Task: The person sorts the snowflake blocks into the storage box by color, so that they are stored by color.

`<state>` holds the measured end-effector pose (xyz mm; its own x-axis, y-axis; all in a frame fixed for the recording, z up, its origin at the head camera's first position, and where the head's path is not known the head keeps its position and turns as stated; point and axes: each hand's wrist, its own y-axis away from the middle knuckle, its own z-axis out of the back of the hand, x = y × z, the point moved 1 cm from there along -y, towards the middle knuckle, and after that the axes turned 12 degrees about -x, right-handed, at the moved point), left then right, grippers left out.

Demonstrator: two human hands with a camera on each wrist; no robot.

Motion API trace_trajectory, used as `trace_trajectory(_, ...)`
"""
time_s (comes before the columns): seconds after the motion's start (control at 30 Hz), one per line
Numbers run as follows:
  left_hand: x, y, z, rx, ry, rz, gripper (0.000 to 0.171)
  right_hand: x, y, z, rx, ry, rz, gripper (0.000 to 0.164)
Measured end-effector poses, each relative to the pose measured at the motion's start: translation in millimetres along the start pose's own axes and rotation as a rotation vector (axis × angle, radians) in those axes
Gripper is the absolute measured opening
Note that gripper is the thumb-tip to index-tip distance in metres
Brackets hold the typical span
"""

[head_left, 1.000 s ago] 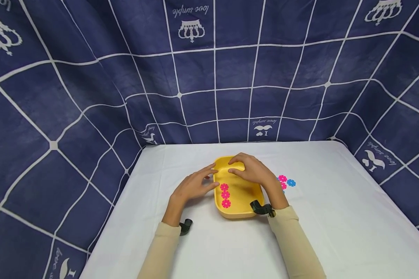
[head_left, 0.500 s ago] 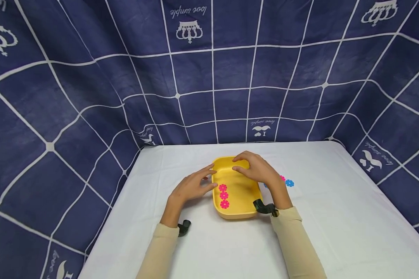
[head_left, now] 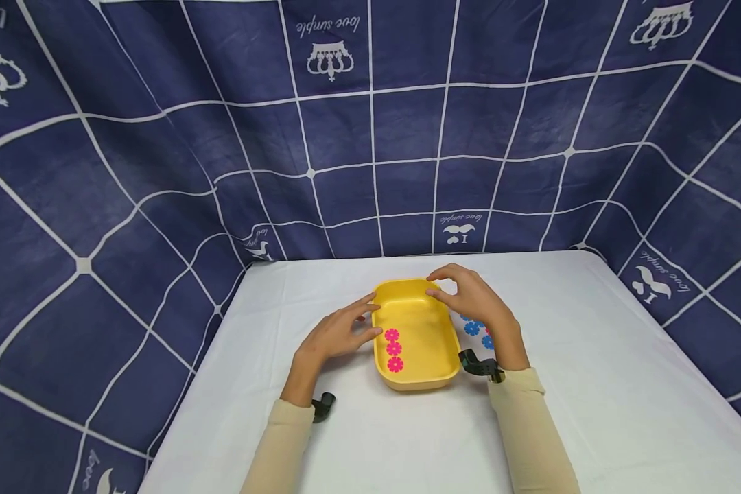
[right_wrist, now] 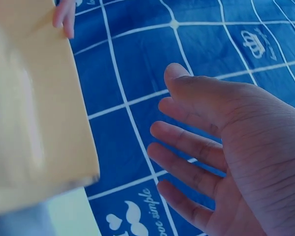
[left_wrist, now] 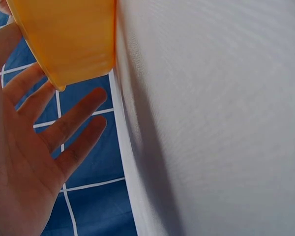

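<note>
A yellow tray [head_left: 421, 336] with raised sides stands on the white table in the head view. Three pink flower-shaped discs [head_left: 394, 348] lie in a column along its left inside. My left hand [head_left: 333, 333] is at the tray's left rim, its fingers spread and close around the edge; in the left wrist view two fingertips extend past the tray's corner. Above the far right corner of the tray is my right hand [head_left: 472, 298], fingers loosely bent. The right wrist view shows that hand [right_wrist: 211, 142] with nothing in it, apart from the tray wall [right_wrist: 64, 113].
Several blue flower discs [head_left: 472, 328] and a bit of a pink one lie on the table right of the tray, partly hidden by my right wrist. A navy curtain with white grid lines [head_left: 407, 185] stands behind and on both sides of the white tabletop [head_left: 370, 439].
My right hand has moved right, from over the tray's middle to its far right corner, uncovering more blue discs. My left hand stays at the left rim.
</note>
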<state>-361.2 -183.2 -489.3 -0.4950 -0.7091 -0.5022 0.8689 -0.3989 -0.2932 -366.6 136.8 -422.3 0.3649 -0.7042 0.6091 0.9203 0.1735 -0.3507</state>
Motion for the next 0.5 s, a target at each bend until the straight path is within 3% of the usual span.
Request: trace_trajectory(0.5, -0.2, 1.3, -0.9, -0.016, -0.005, 0.002, 0.061, -23, 8, 29, -0.081, 0.024, -0.047, 0.041)
